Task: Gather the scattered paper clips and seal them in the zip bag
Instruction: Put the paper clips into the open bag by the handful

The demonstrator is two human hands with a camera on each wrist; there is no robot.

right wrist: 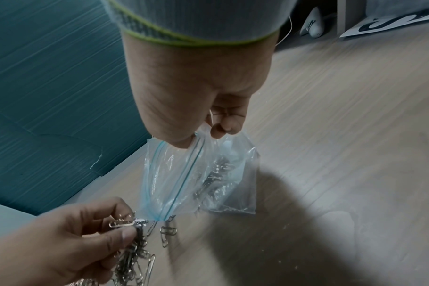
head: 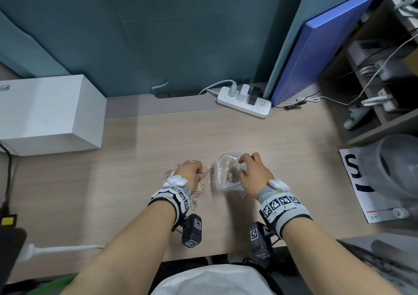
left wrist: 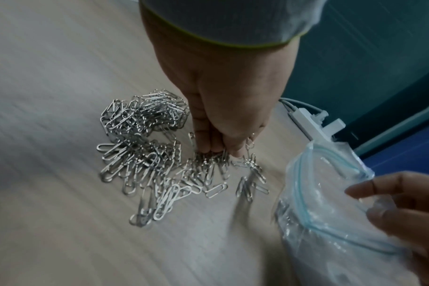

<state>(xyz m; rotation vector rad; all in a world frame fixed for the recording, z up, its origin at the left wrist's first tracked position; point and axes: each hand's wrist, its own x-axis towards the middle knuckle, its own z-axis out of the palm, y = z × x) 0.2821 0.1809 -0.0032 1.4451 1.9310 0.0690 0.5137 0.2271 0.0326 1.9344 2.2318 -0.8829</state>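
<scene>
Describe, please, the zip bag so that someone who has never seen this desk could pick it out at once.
Start at the white power strip at the back of the wooden desk, then come toward the person's right hand. The zip bag is the small clear pouch that this hand pinches open. Its blue zip line and the paper clips already inside distinguish it from the loose paper clips beside it, which the left hand is gathering.

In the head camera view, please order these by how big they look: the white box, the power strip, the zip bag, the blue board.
1. White box and blue board: the two largest, too close in apparent size to rank.
2. Power strip.
3. Zip bag, partly covered by the right hand, so its full extent is unsure.
</scene>
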